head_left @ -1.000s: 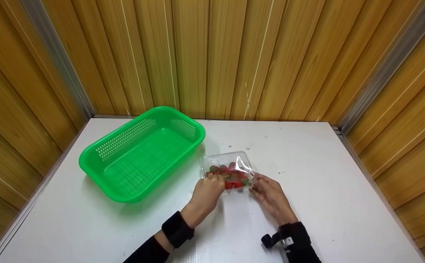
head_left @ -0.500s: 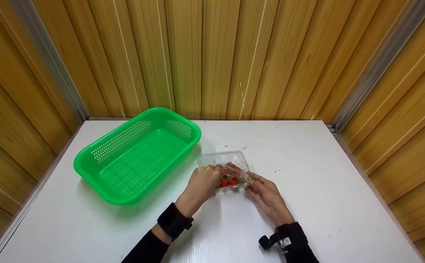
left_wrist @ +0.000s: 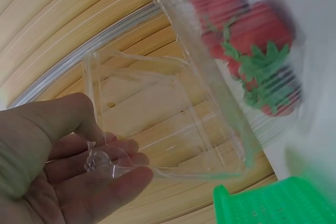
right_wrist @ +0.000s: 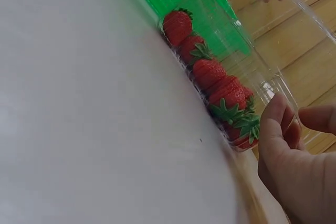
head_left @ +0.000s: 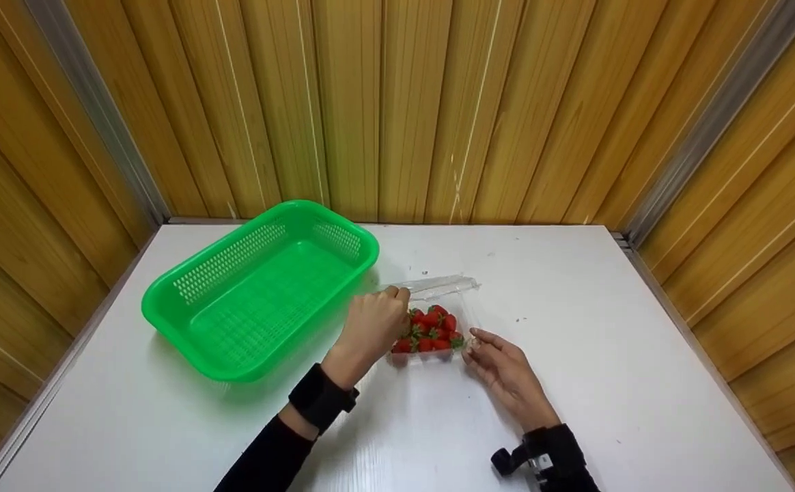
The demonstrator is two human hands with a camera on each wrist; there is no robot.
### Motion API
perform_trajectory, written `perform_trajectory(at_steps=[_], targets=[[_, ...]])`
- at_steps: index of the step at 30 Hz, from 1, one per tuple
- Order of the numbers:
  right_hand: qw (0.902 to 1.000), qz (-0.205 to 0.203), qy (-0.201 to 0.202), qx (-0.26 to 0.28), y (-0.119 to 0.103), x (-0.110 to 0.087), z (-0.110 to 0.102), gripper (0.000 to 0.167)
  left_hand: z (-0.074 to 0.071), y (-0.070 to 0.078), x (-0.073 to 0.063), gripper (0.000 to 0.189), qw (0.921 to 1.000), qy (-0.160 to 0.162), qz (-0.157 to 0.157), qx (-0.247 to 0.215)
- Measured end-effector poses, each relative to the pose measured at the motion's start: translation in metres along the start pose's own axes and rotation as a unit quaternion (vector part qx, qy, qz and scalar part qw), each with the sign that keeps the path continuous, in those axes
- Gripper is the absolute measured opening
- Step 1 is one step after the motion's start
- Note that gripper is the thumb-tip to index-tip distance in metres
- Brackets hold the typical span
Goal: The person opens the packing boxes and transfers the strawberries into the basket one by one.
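A clear plastic clamshell box [right_wrist: 247, 51] of strawberries [head_left: 433, 332] stands on the white table. Its hinged lid [left_wrist: 163, 114] is raised and seen nearly edge-on from the head. My left hand [head_left: 372, 326] pinches a corner of this lid between thumb and fingers, above the box's left side. At the box's right side, my right hand [head_left: 509, 374] holds the front right corner of the rim with thumb and fingertips. The strawberries show red flesh and green leaves, and part of them is hidden behind my left hand in the head view.
A green plastic basket [head_left: 199, 362] with perforated sides stands to the left of the box, close to my left hand. The white table [head_left: 643, 383] ends at wood-patterned walls [head_left: 411, 109] at the back and on both sides.
The lid has swung up and away from me with my left hand, which has risen and shifted slightly left. The strawberries are now uncovered. My right hand stays at the box's right corner.
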State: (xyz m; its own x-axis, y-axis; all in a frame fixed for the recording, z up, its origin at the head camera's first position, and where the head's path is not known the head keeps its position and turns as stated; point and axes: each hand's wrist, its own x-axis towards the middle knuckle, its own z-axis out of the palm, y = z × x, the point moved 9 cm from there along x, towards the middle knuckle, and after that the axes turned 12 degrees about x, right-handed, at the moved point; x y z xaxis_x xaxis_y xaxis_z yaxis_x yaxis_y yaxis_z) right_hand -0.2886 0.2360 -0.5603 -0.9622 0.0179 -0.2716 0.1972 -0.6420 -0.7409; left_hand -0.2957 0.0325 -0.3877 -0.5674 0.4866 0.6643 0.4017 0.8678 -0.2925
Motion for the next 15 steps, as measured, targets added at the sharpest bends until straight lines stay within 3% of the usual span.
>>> perform_trajectory(at_steps=[3,6,11,15], targets=[[0.9999,0.003,0.004,-0.015,0.0,-0.008,0.0,0.047,-0.001,-0.009,0.009,0.018,0.9995,0.024,-0.022,0.005],[0.9997,0.006,0.005,-0.023,0.0,-0.017,0.001,0.045,0.002,-0.02,0.019,0.006,0.9987,0.024,-0.043,-0.013],[0.9995,0.009,0.004,-0.03,0.001,-0.029,0.002,0.042,0.015,-0.033,0.039,0.025,0.9948,-0.024,-0.07,-0.07],[0.9993,0.012,0.006,-0.035,0.0,-0.035,0.0,0.042,0.04,-0.041,0.059,0.024,0.9873,-0.084,-0.094,-0.096]])
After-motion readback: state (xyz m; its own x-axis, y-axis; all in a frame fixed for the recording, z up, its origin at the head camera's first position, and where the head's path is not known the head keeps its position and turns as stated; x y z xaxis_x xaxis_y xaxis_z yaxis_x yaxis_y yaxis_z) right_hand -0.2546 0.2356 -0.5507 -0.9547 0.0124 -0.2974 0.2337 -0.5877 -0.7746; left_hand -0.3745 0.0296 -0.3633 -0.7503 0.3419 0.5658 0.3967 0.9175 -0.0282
